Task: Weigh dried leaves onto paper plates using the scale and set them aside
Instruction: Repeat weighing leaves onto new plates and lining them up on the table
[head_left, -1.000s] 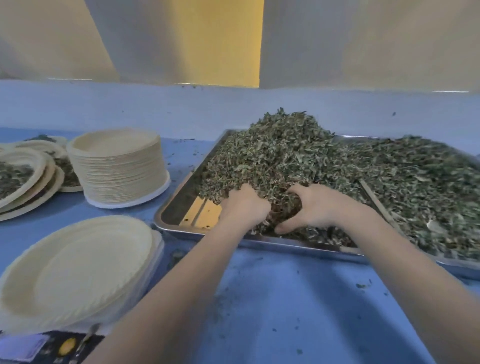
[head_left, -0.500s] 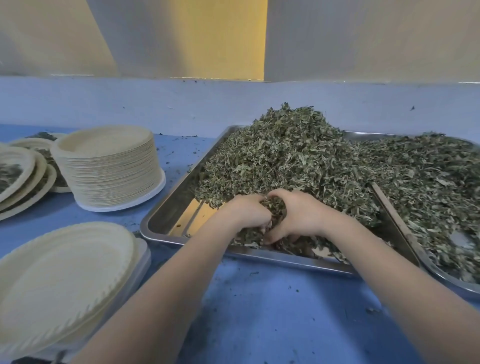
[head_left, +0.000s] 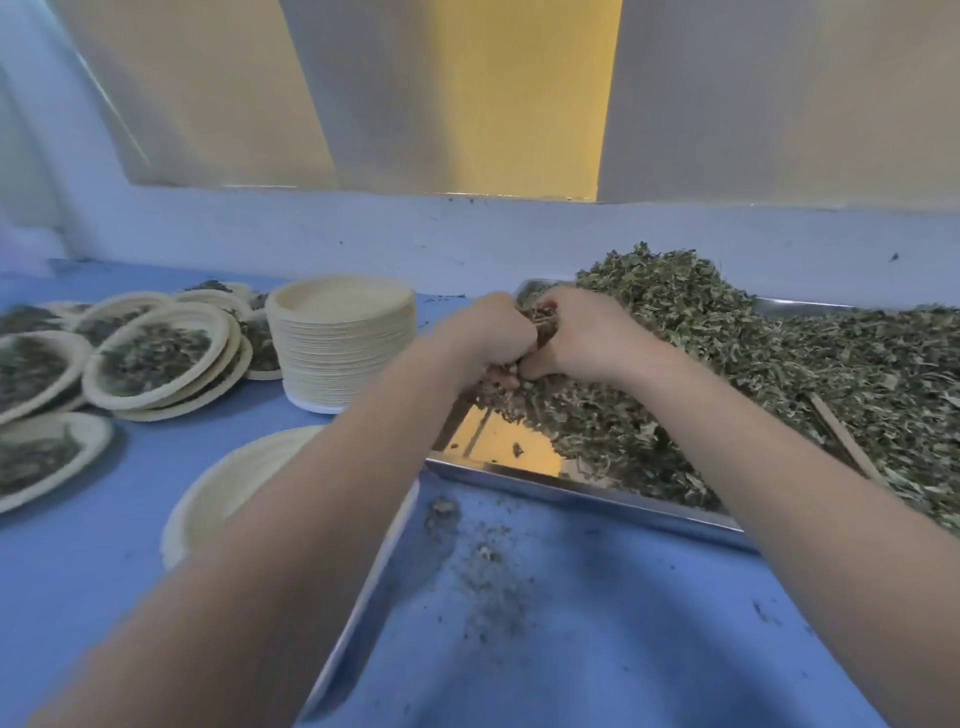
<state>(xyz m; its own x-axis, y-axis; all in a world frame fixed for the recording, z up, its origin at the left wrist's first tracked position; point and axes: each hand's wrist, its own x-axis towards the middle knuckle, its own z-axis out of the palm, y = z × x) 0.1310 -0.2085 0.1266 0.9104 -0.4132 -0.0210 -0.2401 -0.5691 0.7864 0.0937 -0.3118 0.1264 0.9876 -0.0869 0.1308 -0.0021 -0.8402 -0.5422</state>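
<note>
A large heap of dried leaves (head_left: 727, 353) fills a steel tray (head_left: 587, 491) on the right. My left hand (head_left: 485, 340) and my right hand (head_left: 582, 332) are cupped together above the tray's left end, gripping a bunch of dried leaves between them, with bits hanging below the fingers. An empty paper plate (head_left: 234, 488) lies under my left forearm on what seems to be the scale, whose body is mostly hidden.
A tall stack of empty paper plates (head_left: 340, 343) stands left of the tray. Several filled plates (head_left: 150, 358) overlap at the far left. Leaf crumbs (head_left: 483, 561) lie scattered on the blue table (head_left: 597, 649). A white wall ledge runs behind.
Both hands have closed together on a bunch of leaves and lifted it out of the heap, moving up and left over the tray's end. The camera has tilted up.
</note>
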